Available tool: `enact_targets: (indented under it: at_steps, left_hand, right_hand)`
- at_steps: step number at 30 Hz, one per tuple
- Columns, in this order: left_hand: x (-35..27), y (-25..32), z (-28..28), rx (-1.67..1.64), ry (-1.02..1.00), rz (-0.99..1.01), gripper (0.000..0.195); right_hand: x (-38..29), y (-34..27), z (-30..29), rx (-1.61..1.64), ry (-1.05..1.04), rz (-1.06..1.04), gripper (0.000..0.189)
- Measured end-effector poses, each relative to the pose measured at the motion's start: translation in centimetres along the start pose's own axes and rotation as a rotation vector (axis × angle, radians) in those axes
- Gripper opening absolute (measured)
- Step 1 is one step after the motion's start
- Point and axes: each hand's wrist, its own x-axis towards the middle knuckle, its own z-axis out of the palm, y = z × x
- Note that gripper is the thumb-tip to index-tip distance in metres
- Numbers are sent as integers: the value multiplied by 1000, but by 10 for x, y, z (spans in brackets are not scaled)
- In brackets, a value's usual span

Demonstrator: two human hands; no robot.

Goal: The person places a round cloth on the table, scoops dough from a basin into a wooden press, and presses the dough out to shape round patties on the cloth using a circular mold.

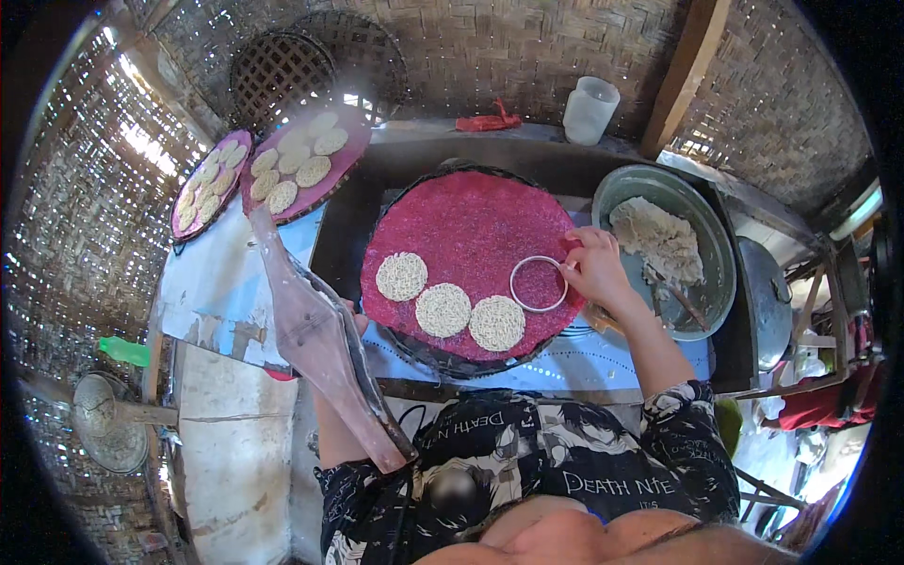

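Observation:
A round tray lined with pink cloth (473,219) lies before me. Three pale noodle-like dough discs (442,310) rest in a row along its near side. My right hand (593,265) pinches the edge of a thin white ring (515,282), which lies on the cloth to the right of the discs. A wooden press with long handles (314,332) stands at the tray's left, in front of my left arm. Of my left hand (359,319) only a small part shows behind the press; its fingers are hidden, so its grip cannot be made out.
A green basin (720,282) at the right holds a mound of dough (657,236) and a wooden stick. Two pink-lined trays (339,166) with several discs stand at the back left. A white plastic jug (592,109) and a red plastic bag (489,121) sit on the back ledge.

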Motion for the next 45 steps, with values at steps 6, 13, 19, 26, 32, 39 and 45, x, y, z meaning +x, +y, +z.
enact_targets:
  at_steps: [6,13,19,26,32,39,45]
  left_hand:
    - [-50,36,89,616,-66,164,31]
    - [-57,-35,140,1139,-628,958,15]
    - [-97,-105,208,855,-820,940,14]
    - [-134,-93,235,1002,-1179,1004,20]
    - [-113,-100,262,839,-1085,994,31]
    - [-111,-147,299,-142,-1275,-289,37]
    - [-116,-133,319,-503,-989,400,21]
  right_hand:
    - [-1,10,-20,41,83,-44,26]
    - [13,-68,-122,508,212,-397,61]
    - [-47,-63,-154,-81,525,-602,54]
    - [-116,-12,-200,302,22,-326,35]
    - [-129,81,-260,672,278,90,34]
    - [-118,125,-216,1314,1179,97,19]
    - [-104,168,-126,1198,176,171,35]
